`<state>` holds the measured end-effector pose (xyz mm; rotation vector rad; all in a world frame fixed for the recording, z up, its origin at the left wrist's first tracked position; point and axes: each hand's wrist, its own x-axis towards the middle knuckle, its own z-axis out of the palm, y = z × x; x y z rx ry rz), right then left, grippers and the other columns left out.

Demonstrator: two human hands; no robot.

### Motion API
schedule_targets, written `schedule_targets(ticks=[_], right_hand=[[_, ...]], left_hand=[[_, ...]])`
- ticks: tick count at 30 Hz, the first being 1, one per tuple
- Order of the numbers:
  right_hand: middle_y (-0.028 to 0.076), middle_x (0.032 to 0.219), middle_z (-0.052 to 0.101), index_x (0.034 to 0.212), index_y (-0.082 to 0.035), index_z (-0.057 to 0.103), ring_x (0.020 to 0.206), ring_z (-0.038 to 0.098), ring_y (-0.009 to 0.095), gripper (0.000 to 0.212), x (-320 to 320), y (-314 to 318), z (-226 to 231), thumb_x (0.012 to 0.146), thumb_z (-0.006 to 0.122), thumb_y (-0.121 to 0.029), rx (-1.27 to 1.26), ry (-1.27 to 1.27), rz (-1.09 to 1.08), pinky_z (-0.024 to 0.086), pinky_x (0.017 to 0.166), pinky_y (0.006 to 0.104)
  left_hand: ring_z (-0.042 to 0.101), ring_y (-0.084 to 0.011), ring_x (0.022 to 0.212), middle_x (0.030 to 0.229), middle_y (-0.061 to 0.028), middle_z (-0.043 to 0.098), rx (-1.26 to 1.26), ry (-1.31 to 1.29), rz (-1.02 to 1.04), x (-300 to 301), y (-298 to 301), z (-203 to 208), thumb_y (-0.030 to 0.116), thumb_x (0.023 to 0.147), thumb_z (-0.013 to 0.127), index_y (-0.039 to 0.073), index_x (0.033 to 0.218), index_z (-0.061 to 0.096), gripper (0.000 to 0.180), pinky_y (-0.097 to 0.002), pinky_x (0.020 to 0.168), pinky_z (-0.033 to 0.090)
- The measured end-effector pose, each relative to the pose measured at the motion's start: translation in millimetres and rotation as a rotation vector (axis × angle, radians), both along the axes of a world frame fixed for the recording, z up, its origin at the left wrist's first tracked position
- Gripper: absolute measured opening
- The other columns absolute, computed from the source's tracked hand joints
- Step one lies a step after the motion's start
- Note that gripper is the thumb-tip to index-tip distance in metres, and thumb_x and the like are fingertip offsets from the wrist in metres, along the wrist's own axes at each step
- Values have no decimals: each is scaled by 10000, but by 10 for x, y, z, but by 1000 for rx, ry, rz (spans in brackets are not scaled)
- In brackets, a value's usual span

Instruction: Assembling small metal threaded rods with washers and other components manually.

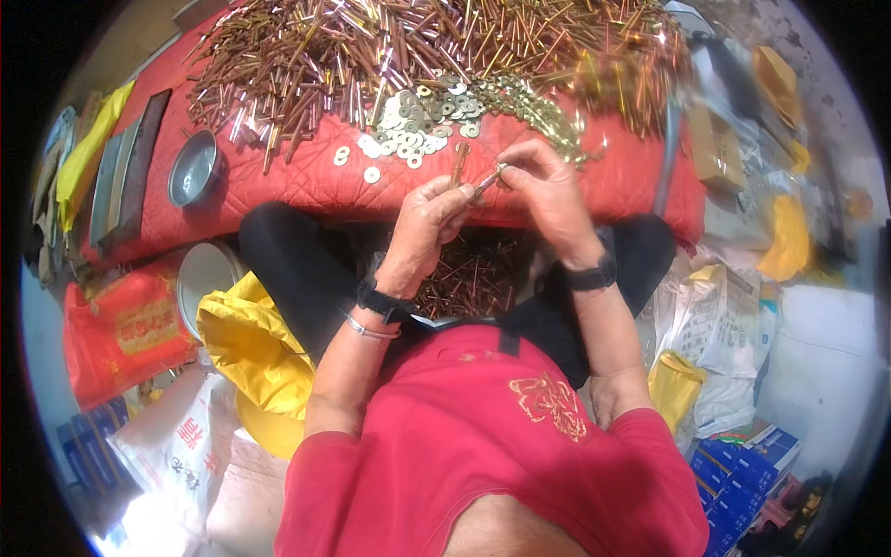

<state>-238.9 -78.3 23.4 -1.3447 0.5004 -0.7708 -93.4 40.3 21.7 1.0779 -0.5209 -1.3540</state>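
Note:
My left hand (430, 221) is closed around copper-coloured bolts near the front edge of the red cloth. One bolt (460, 160) sticks up from its fingers, and a second bolt (487, 182) slants to the right. My right hand (546, 190) pinches the far end of that slanted bolt; a small light-coloured piece there, perhaps a nut, is mostly hidden by the fingertips. Just beyond my hands lie a heap of flat round washers (408, 125) and a pile of small brass-coloured pieces (534, 111), likely nuts. Behind them spreads a large pile of copper-coloured bolts (343, 60).
More bolts (469, 278) fill a container between my legs. A metal bowl (193, 169) rests on the left of the red cloth (269, 190). Yellow bags (251, 325) and a red sack (125, 320) lie left; cardboard (713, 148) and blue boxes (742, 473) stand right.

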Motion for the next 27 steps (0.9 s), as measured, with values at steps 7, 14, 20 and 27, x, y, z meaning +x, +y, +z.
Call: schedule_targets(ticks=[7, 14, 20, 27], right_hand=[[-1, 934, 599, 951, -34, 624, 906, 570, 84, 129, -27, -85, 83, 849, 616, 47, -148, -11, 84, 475, 826, 235], [10, 916, 591, 942, -24, 619, 891, 570, 90, 154, -40, -107, 140, 832, 605, 83, -294, 0, 106, 482, 812, 239], [61, 815, 559, 872, -5, 575, 776, 560, 123, 72, -99, -72, 307, 903, 569, -70, -499, 385, 140, 455, 674, 289], [55, 658, 508, 834, -14, 553, 657, 539, 181, 244, -204, -117, 140, 964, 483, -208, -418, 502, 225, 420, 595, 313]], left_hand=[[296, -30, 436, 548, 67, 383, 36, 159, -105, 61, 4, 55, 218, 920, 555, 18, 857, 608, 216, -198, 417, 221], [290, -30, 435, 549, 68, 378, -5, 193, -123, 74, 1, 66, 219, 921, 560, 14, 864, 608, 218, -197, 416, 221], [312, -25, 448, 583, 66, 438, 19, 122, -180, 152, 16, 65, 200, 910, 581, 23, 867, 616, 185, -190, 423, 228], [384, -8, 536, 668, 61, 534, 75, -184, -145, 41, 26, 175, 225, 895, 615, 75, 814, 642, 172, -168, 466, 250]])
